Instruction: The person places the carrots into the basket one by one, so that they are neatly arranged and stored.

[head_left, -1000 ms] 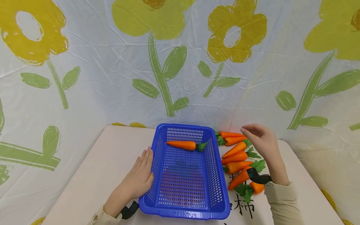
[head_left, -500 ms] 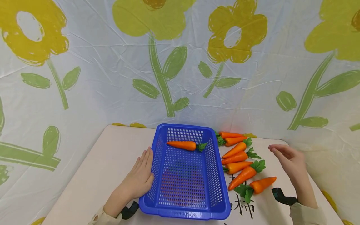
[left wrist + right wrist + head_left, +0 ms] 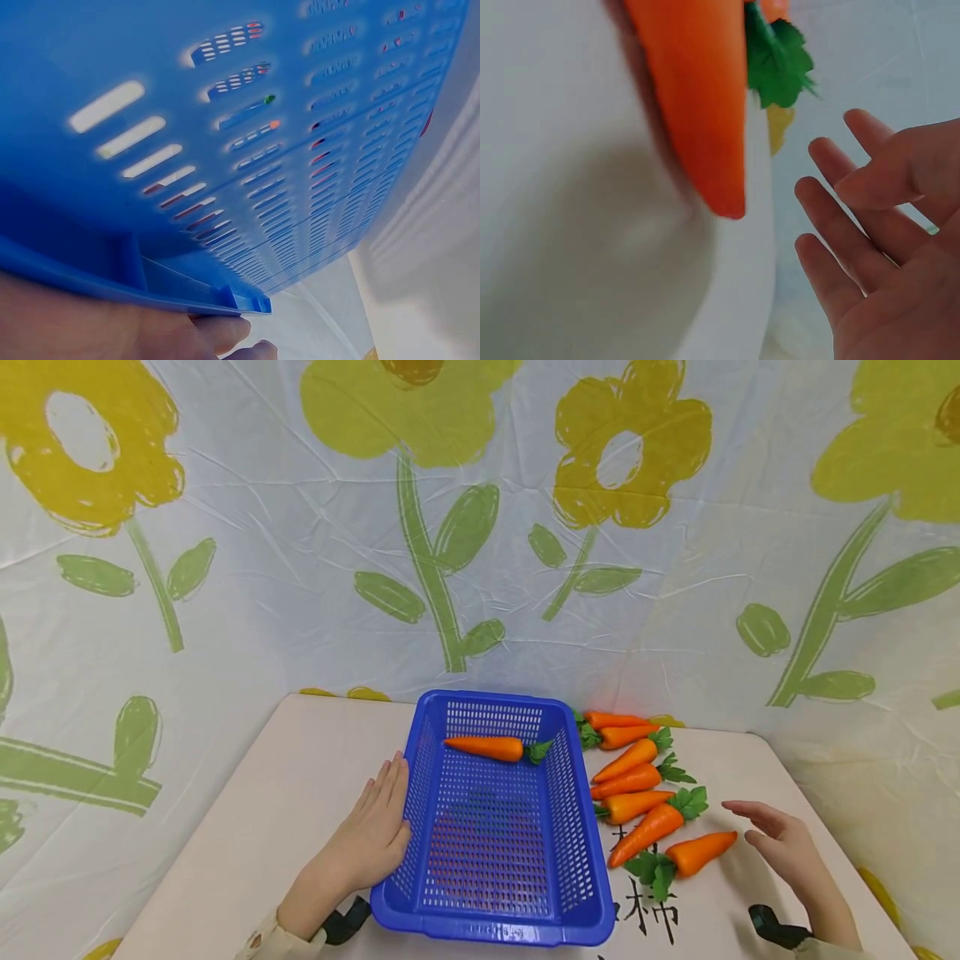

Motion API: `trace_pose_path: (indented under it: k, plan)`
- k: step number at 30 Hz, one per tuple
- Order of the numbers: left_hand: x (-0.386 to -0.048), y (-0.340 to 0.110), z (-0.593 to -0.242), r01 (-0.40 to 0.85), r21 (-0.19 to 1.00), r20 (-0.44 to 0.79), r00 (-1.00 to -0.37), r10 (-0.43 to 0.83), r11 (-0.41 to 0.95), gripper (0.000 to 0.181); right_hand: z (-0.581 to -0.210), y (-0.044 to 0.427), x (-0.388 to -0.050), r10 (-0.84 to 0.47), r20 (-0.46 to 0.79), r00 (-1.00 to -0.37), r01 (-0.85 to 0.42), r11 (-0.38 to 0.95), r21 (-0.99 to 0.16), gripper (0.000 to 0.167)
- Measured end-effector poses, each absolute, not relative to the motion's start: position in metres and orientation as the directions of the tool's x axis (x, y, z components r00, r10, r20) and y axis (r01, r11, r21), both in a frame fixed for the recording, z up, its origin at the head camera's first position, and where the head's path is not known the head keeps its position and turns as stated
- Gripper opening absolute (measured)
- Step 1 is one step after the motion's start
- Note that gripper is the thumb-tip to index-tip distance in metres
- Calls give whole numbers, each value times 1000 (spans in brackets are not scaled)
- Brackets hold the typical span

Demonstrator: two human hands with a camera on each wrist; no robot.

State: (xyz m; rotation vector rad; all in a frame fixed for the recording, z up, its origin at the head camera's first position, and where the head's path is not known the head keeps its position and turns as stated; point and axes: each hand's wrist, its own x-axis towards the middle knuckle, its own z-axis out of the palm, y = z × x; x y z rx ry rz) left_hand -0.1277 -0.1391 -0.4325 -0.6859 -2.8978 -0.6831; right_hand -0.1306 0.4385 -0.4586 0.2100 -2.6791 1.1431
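Observation:
A blue plastic basket (image 3: 491,931) stands mid-table with one carrot (image 3: 487,747) lying inside near its far end. The left hand (image 3: 367,839) lies flat against the basket's left side, fingers straight; in the left wrist view its fingers (image 3: 221,334) touch under the rim (image 3: 112,289). Right of the basket several carrots (image 3: 633,806) with green tops lie in a column. The right hand (image 3: 783,847) is held just right of the nearest carrot (image 3: 701,853), fingers apart and holding nothing. In the right wrist view that carrot's tip (image 3: 724,191) points toward the open hand (image 3: 889,247), a gap between them.
The pale table (image 3: 292,777) carries black written characters (image 3: 651,910) below the carrots. A white cloth (image 3: 285,568) with printed yellow flowers and green leaves hangs behind the table and along both sides.
From above the far carrots, the right hand has moved right and then toward the near edge, coming beside the nearest carrot's tip. The left hand, basket and carrots have stayed put.

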Motion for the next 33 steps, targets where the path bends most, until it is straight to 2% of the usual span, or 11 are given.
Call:
trace_pose_path:
  k: [4,10,19,33]
  plan:
    - [-128,-139,-433,440,405,173,-898,405,801,74,-468,441,-130,-77,256,-964,-228,737,-637,38]
    - [-128,-140,-434,443,410,173,-896,409,797,74,-481,442,-130,-85,240,-967,-213,788,-578,32]
    - [-128,-140,-435,438,415,165,-898,408,797,75,-485,441,-127,-68,181,-981,-161,808,-567,34]
    - [-128,-140,-432,444,403,169,-896,411,800,74,-485,434,-124,-42,219,-975,-152,844,-514,36]
